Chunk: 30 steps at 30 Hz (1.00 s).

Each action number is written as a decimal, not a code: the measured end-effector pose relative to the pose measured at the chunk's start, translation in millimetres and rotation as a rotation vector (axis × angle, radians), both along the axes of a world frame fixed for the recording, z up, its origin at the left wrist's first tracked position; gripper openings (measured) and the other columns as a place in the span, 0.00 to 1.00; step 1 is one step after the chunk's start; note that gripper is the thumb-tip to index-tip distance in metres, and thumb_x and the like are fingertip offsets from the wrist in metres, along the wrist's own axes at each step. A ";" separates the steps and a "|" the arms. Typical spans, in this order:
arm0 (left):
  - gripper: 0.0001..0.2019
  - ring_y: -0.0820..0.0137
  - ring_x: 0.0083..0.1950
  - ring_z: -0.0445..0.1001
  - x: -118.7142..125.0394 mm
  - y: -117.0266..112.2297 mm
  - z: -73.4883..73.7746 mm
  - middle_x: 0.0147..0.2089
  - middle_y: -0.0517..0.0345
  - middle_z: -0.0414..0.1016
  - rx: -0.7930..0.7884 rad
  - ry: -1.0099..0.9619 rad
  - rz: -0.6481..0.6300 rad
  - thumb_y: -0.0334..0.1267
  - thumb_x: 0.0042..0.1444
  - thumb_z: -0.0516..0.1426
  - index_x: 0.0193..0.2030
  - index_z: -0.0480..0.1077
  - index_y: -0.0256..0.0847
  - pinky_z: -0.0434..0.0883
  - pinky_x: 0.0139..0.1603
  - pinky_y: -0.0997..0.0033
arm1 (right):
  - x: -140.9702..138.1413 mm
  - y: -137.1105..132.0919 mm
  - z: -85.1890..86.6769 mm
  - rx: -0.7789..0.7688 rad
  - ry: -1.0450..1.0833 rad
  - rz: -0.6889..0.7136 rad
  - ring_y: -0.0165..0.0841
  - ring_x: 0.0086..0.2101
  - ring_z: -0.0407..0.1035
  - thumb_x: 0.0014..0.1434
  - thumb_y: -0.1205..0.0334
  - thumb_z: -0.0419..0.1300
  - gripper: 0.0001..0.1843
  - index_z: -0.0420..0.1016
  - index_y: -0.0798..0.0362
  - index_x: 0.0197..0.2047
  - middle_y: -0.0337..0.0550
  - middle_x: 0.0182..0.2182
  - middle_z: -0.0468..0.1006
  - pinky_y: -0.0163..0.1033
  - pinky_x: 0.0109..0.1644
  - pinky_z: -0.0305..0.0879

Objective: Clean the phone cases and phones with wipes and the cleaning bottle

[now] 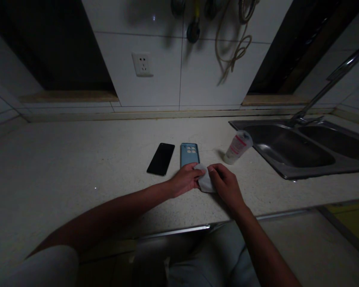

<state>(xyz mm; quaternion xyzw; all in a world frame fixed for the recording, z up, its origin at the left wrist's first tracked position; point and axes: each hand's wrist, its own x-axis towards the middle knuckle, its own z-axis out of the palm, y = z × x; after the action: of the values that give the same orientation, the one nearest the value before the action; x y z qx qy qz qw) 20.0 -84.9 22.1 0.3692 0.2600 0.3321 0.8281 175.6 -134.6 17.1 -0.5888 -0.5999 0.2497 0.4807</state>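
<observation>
Between my two hands is a small white sheet that looks like a tissue or wipe (206,182). My left hand (185,180) pinches its left side, thumb on top. At the sheet's right edge, the fingers of my right hand (226,184) are closed on it. Just beyond my left hand a blue phone case (189,154) lies on the counter, its camera holes at the far end and its near end hidden by my hand. To its left a black smartphone (160,159) lies flat, screen dark.
A clear plastic cup (238,147) with pink print stands to the right, near the steel double sink (287,172) and its tap (329,83). Along the back runs a tiled wall with a socket (143,64) and a hanging cord (235,57). The counter's front edge (179,231) is close to my body.
</observation>
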 end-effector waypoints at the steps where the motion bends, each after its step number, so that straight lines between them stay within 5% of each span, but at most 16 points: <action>1: 0.11 0.70 0.34 0.75 -0.1 -0.1 0.4 0.36 0.54 0.75 0.000 -0.001 0.000 0.32 0.51 0.65 0.40 0.69 0.35 0.74 0.37 0.67 | 0.0 0.0 -0.3 -0.001 0.001 -0.001 0.34 0.30 0.70 0.65 0.49 0.54 0.16 0.75 0.52 0.37 0.40 0.30 0.77 0.36 0.33 0.63; 30: 0.12 0.70 0.34 0.75 0.4 -1.2 1.3 0.35 0.55 0.76 -0.006 -0.003 0.003 0.33 0.50 0.66 0.38 0.68 0.36 0.75 0.36 0.67 | -1.3 -1.4 2.6 0.000 0.001 -0.001 0.35 0.30 0.70 0.65 0.50 0.55 0.16 0.75 0.52 0.36 0.40 0.29 0.77 0.36 0.33 0.63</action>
<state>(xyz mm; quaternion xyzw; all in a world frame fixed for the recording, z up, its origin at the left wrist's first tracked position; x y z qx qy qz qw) 20.4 -86.1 23.3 0.3655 0.2603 0.3333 0.8292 174.3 -136.0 19.7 -0.5889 -0.5992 0.2497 0.4814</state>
